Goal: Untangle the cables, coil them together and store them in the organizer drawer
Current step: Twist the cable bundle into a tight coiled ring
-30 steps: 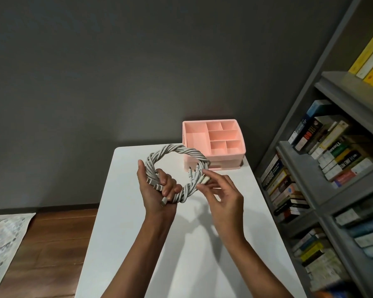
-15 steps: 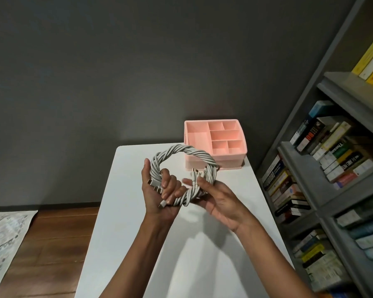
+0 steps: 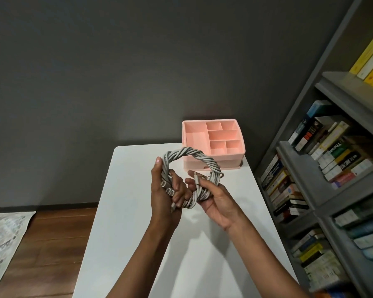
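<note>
The table (image 3: 125,211) lies below the grip, and the bookshelf (image 3: 332,190) stands well to the right of it. The organizer (image 3: 224,163) sits beyond the grip at the far table edge; its drawer front appears closed. The coil (image 3: 194,152), a twisted ring of grey cables, is held in the air between both hands, above the table and short of the organizer. The left hand (image 3: 164,196) grips the ring's left side, as it did a second ago, with fingers wrapped round the strands. The right hand (image 3: 218,201) has changed: it previously pinched a loose end with its fingertips; it now lies palm-up under the lower right arc, fingers curled round the bundle. One plug (image 3: 196,176) stands free just above that hold. Judgement: coiling is complete; opening the drawer and storing the coil remain.
</note>
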Demonstrator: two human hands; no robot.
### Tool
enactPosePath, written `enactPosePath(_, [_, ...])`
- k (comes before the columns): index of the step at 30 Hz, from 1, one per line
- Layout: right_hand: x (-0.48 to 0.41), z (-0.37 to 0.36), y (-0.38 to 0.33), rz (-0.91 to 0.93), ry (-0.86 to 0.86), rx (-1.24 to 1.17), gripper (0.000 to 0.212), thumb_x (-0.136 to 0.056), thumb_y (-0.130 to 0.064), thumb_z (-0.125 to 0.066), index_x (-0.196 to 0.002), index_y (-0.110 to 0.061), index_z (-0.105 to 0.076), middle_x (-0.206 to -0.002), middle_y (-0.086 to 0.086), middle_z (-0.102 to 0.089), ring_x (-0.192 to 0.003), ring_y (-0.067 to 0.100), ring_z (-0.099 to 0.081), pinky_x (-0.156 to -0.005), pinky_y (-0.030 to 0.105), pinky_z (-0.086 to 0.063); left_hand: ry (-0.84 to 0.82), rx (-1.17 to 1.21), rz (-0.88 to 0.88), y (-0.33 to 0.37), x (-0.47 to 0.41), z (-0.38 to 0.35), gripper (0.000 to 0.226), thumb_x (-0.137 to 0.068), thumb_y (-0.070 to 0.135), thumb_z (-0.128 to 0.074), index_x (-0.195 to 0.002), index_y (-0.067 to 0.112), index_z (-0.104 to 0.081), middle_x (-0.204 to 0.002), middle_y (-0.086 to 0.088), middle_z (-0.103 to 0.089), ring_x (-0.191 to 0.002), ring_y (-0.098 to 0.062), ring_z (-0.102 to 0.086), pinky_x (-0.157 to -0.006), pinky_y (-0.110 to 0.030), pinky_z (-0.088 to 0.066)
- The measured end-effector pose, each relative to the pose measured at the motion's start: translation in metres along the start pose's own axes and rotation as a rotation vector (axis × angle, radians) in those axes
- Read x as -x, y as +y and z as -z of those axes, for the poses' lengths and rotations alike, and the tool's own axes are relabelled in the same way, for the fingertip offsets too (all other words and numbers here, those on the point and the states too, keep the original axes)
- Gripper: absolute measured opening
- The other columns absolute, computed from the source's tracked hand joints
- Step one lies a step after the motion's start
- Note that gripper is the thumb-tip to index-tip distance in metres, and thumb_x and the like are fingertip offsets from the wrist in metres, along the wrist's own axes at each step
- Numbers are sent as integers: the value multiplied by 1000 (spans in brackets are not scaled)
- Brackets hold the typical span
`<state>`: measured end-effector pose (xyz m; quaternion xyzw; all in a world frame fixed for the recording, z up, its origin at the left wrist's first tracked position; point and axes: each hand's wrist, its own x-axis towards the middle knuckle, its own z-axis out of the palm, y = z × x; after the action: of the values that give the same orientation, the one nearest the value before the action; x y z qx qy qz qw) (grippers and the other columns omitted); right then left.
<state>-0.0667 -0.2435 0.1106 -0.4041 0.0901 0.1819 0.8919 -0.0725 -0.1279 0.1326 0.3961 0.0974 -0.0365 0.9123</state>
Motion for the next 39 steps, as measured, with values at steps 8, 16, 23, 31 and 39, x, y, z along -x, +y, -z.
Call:
enactPosePath(8, [-3, 11, 6, 47, -123, -7, 63, -60, -27, -86, -113, -3, -62, -95, 13, -73, -74, 16, -71, -73, 27, -57, 14, 183, 114, -3, -1, 5, 72, -92, 57, -37, -36, 12, -32, -26, 0, -19, -20, -11, -20, -34, -16, -30])
enactPosePath(16, [1, -12, 10, 213, 169, -44, 9, -89, -4, -57, -94, -8, -64, -69, 2, -66, -52, 8, -59, -50, 21, -50, 49, -59, -62, -7, 7, -7, 67, -85, 60, -46, -41, 11, -35, -31, -2, -20, -26, -15, -20, -44, -27, -21])
enactPosePath(23, [-1, -6, 1, 232, -78, -95, 66, -51, -75, -72, -73, -15, -56, -51, -4, -40, -36, 7, -32, -50, 26, -40, -66, 119, 54, -4, 7, -5, 56, -96, 52, -32, -63, 10, -51, -27, 1, -21, -22, -11, -20, -39, -20, -36])
enactPosePath(31, [-3, -16, -4, 109, 148, -132, 68, -92, -65, -28, -62, -8, -49, -44, 3, -38, -32, 12, -27, -50, 27, -18, -171, 111, 69, 1, 8, 5, 49, -95, 51, -30, -89, 16, -63, -28, 2, -23, -22, -9, -20, -37, -18, -34])
enactPosePath(39, [-6, -19, -9, -204, 159, -216, 57, -93, -34, -30, -42, -13, -41, -37, -1, -27, -26, 12, -21, -35, 16, -32, -337, -77, 85, 9, 7, 15, 45, -93, 49, -31, -108, 27, -67, -31, 3, -23, -24, -7, -20, -43, -22, -30])
